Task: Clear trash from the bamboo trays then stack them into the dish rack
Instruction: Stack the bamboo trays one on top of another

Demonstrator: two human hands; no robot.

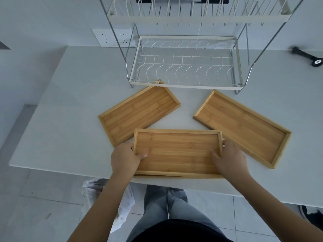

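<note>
Three bamboo trays lie on the white table (70, 102), all with nothing in them. The near tray (176, 151) sits at the table's front edge; my left hand (125, 158) grips its left end and my right hand (229, 158) grips its right end, thumbs inside the rim. A sliver of another bamboo edge shows just under its front side. The left tray (138, 110) lies angled, its far corner touching the dish rack (185, 85). The right tray (244, 126) lies angled to the right. The two-tier rack's lower wire shelf holds nothing.
A white plastic bag (122, 206) with trash sits on the tiled floor below the table's front edge, left of my legs. A black tool (309, 57) lies at the far right of the table. A wall socket (113, 38) is behind the rack.
</note>
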